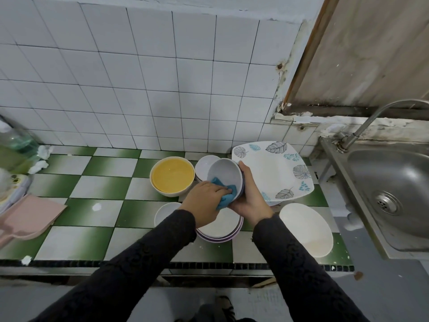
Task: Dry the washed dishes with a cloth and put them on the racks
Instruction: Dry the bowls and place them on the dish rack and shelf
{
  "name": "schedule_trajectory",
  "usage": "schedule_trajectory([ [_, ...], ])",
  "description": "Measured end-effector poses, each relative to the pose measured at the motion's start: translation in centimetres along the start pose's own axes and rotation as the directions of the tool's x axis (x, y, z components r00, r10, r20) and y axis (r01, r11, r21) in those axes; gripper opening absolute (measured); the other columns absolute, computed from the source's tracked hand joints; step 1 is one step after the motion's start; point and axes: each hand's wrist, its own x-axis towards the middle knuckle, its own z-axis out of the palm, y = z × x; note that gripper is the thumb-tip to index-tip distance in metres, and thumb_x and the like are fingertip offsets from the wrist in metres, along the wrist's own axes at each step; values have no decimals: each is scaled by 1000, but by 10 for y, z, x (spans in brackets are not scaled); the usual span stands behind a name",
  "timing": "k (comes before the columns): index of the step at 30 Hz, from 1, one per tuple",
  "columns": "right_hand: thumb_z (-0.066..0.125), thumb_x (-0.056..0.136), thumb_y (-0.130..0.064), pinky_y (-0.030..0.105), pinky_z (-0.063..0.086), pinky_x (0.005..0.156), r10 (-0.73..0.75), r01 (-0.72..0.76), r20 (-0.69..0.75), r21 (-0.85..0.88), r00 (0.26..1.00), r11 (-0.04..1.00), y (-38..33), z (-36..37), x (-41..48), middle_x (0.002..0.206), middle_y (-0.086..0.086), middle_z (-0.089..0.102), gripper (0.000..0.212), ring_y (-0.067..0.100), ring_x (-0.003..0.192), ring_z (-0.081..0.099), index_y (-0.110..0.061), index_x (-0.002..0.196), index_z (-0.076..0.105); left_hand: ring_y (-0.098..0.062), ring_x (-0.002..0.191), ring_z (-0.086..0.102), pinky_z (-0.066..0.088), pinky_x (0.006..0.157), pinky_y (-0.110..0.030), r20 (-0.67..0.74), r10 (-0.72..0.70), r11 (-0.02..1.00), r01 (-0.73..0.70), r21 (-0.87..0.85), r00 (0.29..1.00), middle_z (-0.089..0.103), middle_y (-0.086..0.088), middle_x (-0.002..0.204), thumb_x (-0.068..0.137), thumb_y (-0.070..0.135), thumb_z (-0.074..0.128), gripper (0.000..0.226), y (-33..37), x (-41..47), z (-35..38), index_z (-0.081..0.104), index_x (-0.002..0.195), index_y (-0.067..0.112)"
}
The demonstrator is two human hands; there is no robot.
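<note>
Far left edge: clear green-tinted bottle, with crumpled white tissue just beside it. Below these, pink cutting board lying flat on the green-and-white checked counter.

Mid-counter: cream bowl with yellow inside, upright. Nearer the counter edge, small white bowl, partly hidden under the left wrist.

Left hand, in a dark sleeve: fingers curled close together round a blue cloth, pressing it into the lower inside of a pale grey bowl. Held bowl lifted clear of the counter, tipped on its side with its mouth turned left and toward the camera, above a stack of white plates with purple rims. Another white bowl just behind it on the counter.

Right hand gripping the pale grey bowl from the right: thumb laid along the upper rim, fingers wrapped under the base, mostly hidden.

Further right: square leaf-patterned plate, and a large white bowl near the counter edge. Far right: steel sink with curved tap.
</note>
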Motion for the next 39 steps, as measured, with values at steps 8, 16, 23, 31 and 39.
schedule_trajectory([
  [8, 63, 80, -73, 60, 49, 102, 110, -124, 139, 100, 984, 987, -4, -4, -8, 141, 24, 55, 89, 41, 130, 53, -15, 145, 45, -15, 89, 59, 47, 79, -23, -150, -15, 896, -53, -440, 989, 67, 2, 100, 77, 10, 69, 42, -10, 1, -11, 63, 118, 17],
  [16, 55, 96, -48, 45, 59, 89, 1, -15, 52, 272, 999, 962, 13, -12, -9, 120, 24, 69, 54, 41, 115, 60, -12, 137, 55, -17, 91, 60, 57, 72, -24, 84, -521, 111, 165, -980, 849, 62, -4, 100, 98, 13, 56, 24, 5, -2, -24, 52, 121, 11],
  [23, 55, 97, -29, 44, 52, 96, -228, 207, 97, 192, 969, 959, 11, -4, -15, 134, 11, 65, 40, 31, 128, 57, -17, 135, 59, -27, 105, 63, 56, 90, -45, 188, -698, -146, 120, -982, 691, 65, -16, 117, 100, 34, 52, 41, 7, 0, -15, 52, 135, 12],
  [31, 52, 100, -26, 49, 46, 109, -421, 431, 109, -89, 900, 898, 1, 13, -14, 136, 15, 62, 39, 34, 129, 57, -10, 136, 55, -13, 114, 58, 52, 98, -32, 16, -796, 0, 27, -1000, 605, 58, -2, 128, 99, 35, 51, 49, 42, 1, -17, 41, 143, 15],
  [39, 46, 105, -7, 48, 56, 97, -424, 440, 177, -595, 888, 673, 2, 24, -19, 121, 15, 69, 27, 31, 114, 66, -20, 117, 66, -7, 141, 33, 31, 116, -24, -377, -229, 723, -103, -683, 898, 37, 14, 152, 96, 36, 57, 55, 10, 15, -14, 37, 146, 32],
])
